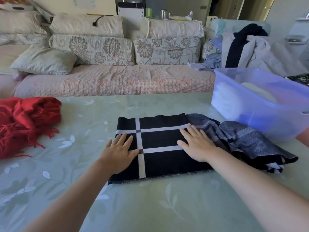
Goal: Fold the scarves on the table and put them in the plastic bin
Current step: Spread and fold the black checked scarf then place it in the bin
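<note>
In the middle of the frame a black woven scarf with white crossing stripes (160, 139) lies on the table with the pale green leaf-patterned cover (150, 206). Its left part is spread flat as a neat rectangle. Its right part, which shows a greyer side of the cloth, lies bunched in loose folds toward the right of the frame.

The left hand (117, 153) rests flat on the left edge of the flat part, palm down. Its fingers are straight and slightly spread and grasp nothing. The right hand (199, 146) lies flat in the same way on the right end of the flat part, just beside the bunched cloth. Its fingers are also stretched out and released, pressing on the scarf and not holding it. Both forearms come in from the lower edge of the frame.

At the left edge of the frame a red scarf with long fringes (25, 121) lies in a crumpled heap on the table, well apart from the hands. At the right a translucent blue plastic bin (270, 121) stands on the table, near the bunched end of the black scarf. Something white and folded (224, 97) shows through its wall; what it is, I cannot tell.

Behind the table, across the upper half of the frame, stands a sofa with a pink quilted seat cover (113, 81) and flowered cushions (93, 49). In the upper right a pile of grey and dark clothes (247, 47) lies.
</note>
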Motion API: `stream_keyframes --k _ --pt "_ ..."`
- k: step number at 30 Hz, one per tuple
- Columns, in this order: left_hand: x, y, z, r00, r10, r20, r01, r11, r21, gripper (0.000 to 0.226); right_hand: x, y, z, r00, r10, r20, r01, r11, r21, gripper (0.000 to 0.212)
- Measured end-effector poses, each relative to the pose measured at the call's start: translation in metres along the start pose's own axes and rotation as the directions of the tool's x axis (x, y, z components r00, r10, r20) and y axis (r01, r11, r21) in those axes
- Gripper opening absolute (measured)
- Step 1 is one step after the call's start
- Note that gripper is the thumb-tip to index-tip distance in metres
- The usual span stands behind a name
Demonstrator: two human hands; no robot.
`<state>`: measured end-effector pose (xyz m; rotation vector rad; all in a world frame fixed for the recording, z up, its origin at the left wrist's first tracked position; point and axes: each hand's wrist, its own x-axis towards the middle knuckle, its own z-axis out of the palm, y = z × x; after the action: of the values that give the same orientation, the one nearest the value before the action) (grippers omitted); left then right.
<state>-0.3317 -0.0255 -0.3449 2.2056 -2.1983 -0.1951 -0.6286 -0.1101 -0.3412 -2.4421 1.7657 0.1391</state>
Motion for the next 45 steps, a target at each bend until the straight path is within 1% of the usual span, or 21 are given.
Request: stream_keyframes --k 2,4,5,7,10,13,15,18,20,22,25,27,29,31,32,34,36,37,38,40,45 --pt "-0.005 -0.003 0.002 0.999 -0.005 0.037 0.006 0.999 -0.032 0.071 0.003 -0.006 0.003 0.999 0.039 0.036 -0.038 0.998 -0.042 0.07" --pt "-0.01 -0.007 -0.002 1.0 -0.005 0.025 0.005 1.0 -0.026 0.071 0.008 -0.02 -0.001 0.996 0.065 -0.064 -0.074 0.986 -0.147 0.071" --pt "-0.013 -0.009 -0.006 1.0 -0.001 0.014 0.001 1.0 -0.019 0.069 0.01 -0.03 -0.004 0.992 0.04 -0.122 -0.063 0.98 -0.19 0.07" --pt "-0.019 -0.014 -0.014 1.0 -0.001 -0.011 0.0 1.0 -0.026 0.06 0.016 -0.06 -0.01 0.981 -0.105 -0.166 0.069 0.976 -0.209 0.063" --pt "-0.026 -0.022 -0.018 0.996 -0.041 -0.083 0.039 0.999 -0.026 0.05 0.033 -0.118 -0.017 0.944 -0.301 -0.133 0.279 0.946 -0.164 0.053" --pt "-0.03 -0.026 -0.019 0.975 -0.112 -0.191 0.128 0.989 0.069 0.044 0.059 -0.171 -0.024 0.896 -0.419 -0.145 0.392 0.901 -0.186 0.057" --pt "-0.032 -0.027 -0.019 0.968 -0.16 -0.193 0.18 0.98 0.088 0.042 0.075 -0.197 -0.028 0.864 -0.485 -0.137 0.444 0.861 -0.247 0.049" --pt "-0.033 -0.027 -0.017 0.972 -0.188 -0.143 0.203 0.973 0.106 0.042 0.1 -0.218 -0.036 0.831 -0.548 -0.093 0.467 0.78 -0.416 0.029" --pt "-0.032 -0.027 -0.016 0.974 -0.194 -0.114 0.203 0.976 0.079 0.037 0.11 -0.225 -0.043 0.822 -0.569 -0.021 0.477 0.708 -0.521 0.026" --pt "-0.032 -0.025 -0.017 0.976 -0.185 -0.117 0.188 0.982 0.015 0.029 0.114 -0.228 -0.049 0.812 -0.582 0.038 0.504 0.668 -0.547 0.029" --pt "-0.032 -0.023 -0.019 0.968 -0.178 -0.177 0.168 0.983 -0.067 0.019 0.119 -0.228 -0.048 0.804 -0.592 0.052 0.528 0.671 -0.52 0.026" --pt "-0.032 -0.024 -0.022 0.961 -0.192 -0.197 0.152 0.968 -0.201 0.015 0.122 -0.227 -0.047 0.816 -0.577 0.041 0.515 0.694 -0.502 0.027" --pt "-0.033 -0.026 -0.027 0.957 -0.215 -0.193 0.14 0.93 -0.34 0.017 0.123 -0.226 -0.05 0.831 -0.556 0.004 0.493 0.733 -0.469 0.034" --pt "-0.034 -0.029 -0.032 0.953 -0.222 -0.206 0.106 0.881 -0.461 0.011 0.123 -0.226 -0.054 0.839 -0.541 -0.059 0.485 0.793 -0.369 0.023" --pt "-0.037 -0.032 -0.036 0.955 -0.215 -0.206 0.088 0.863 -0.497 0.003 0.125 -0.228 -0.054 0.847 -0.524 -0.093 0.478 0.825 -0.301 0.014" --pt "-0.041 -0.042 -0.043 0.964 -0.193 -0.185 0.066 0.842 -0.535 0.025 0.128 -0.235 -0.054 0.858 -0.486 -0.169 0.453 0.869 -0.199 0.012" --pt "-0.045 -0.059 -0.053 0.974 -0.19 -0.12 0.094 0.83 -0.55 0.047 0.131 -0.249 -0.055 0.854 -0.469 -0.223 0.445 0.882 -0.152 0.009" --pt "-0.047 -0.07 -0.056 0.976 -0.199 -0.087 0.123 0.835 -0.537 0.05 0.132 -0.259 -0.056 0.849 -0.468 -0.244 0.45 0.884 -0.127 0.007" --pt "-0.05 -0.082 -0.058 0.975 -0.216 -0.05 0.162 0.849 -0.504 0.049 0.134 -0.27 -0.057 0.845 -0.468 -0.258 0.459 0.883 -0.1 0.007" --pt "-0.056 -0.111 -0.058 0.969 -0.247 -0.019 0.22 0.893 -0.393 0.039 0.138 -0.295 -0.058 0.837 -0.479 -0.265 0.479 0.875 -0.072 0.014" --pt "-0.078 -0.184 -0.058 0.942 -0.328 -0.07 0.305 0.925 -0.226 0.032 0.148 -0.372 -0.051 0.784 -0.548 -0.293 0.545 0.833 -0.1 0.016"
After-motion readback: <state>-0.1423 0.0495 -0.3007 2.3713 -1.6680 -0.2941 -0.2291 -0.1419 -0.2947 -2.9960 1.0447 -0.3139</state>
